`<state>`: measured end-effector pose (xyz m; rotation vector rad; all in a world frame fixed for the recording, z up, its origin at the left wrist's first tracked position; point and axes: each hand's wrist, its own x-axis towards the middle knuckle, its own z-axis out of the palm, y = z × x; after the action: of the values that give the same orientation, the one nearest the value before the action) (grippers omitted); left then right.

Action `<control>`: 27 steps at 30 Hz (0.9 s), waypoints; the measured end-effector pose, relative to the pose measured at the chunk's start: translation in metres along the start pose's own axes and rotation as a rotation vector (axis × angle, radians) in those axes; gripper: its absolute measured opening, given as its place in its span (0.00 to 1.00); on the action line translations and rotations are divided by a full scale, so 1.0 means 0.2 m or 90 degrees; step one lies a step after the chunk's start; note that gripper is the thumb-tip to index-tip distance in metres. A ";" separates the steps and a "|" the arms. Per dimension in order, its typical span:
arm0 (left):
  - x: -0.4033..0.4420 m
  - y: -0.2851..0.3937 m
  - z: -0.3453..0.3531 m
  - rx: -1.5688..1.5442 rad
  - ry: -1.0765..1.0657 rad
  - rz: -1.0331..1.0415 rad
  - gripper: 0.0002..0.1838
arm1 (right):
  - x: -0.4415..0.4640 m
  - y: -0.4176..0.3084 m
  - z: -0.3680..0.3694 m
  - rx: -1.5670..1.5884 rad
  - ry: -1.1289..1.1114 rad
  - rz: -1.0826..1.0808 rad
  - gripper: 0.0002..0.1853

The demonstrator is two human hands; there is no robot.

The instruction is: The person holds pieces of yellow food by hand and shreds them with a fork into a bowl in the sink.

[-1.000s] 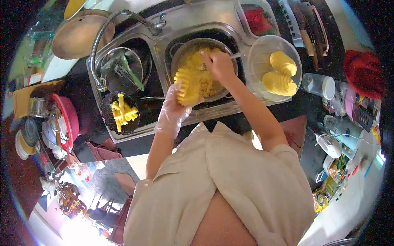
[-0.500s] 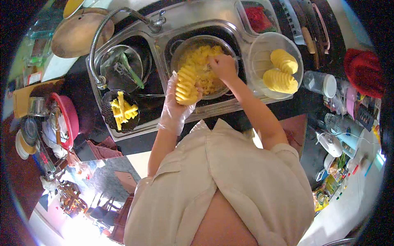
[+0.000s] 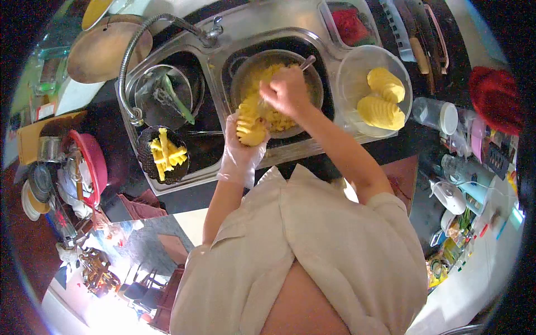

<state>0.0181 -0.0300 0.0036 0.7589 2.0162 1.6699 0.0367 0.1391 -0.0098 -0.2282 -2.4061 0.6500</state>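
Note:
My left hand (image 3: 237,146), in a clear plastic glove, is closed around a peeled pineapple (image 3: 250,129) with spiral grooves cut in it. My bare right hand (image 3: 286,92) grips a metal utensil (image 3: 308,62); the end of its handle sticks out above my fist. Its working end is near the pineapple, and my hand partly covers it, so I cannot tell its kind. Below both hands, a round metal bowl (image 3: 239,72) with yellow pineapple pieces (image 3: 279,120) sits in the right sink basin.
Two peeled pineapples (image 3: 381,113) lie in a clear plastic tub (image 3: 347,84) on the right. A black basket (image 3: 146,159) of pineapple strips stands at the left, below a pot (image 3: 142,92) with a green-handled tool. The faucet hose (image 3: 124,72) arches over the left basin.
My right hand has come left and a little toward me, close to the pineapple, and the utensil's handle now shows. The pineapple in my left hand has tilted and looks shorter.

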 end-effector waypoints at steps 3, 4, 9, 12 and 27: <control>-0.03 0.00 -0.02 -0.011 -0.027 0.011 0.30 | -0.04 -0.06 0.04 0.059 -0.029 0.021 0.19; -0.01 0.01 -0.01 -0.001 -0.042 -0.003 0.29 | -0.05 -0.02 0.08 0.088 -0.003 -0.001 0.18; -0.03 -0.05 -0.03 -0.289 -0.065 -0.169 0.29 | -0.11 0.21 0.16 -0.080 -0.005 -0.013 0.16; 0.02 0.06 -0.02 -0.044 -0.048 0.034 0.31 | -0.07 0.06 0.02 -0.035 -0.034 0.050 0.16; 0.04 -0.01 0.00 -0.356 0.000 -0.230 0.18 | -0.09 0.12 0.13 0.022 -0.001 0.035 0.14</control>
<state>0.0107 -0.0250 0.0012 0.1849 1.4529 1.8633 0.0352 0.1441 -0.0481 -0.2794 -2.3950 0.7165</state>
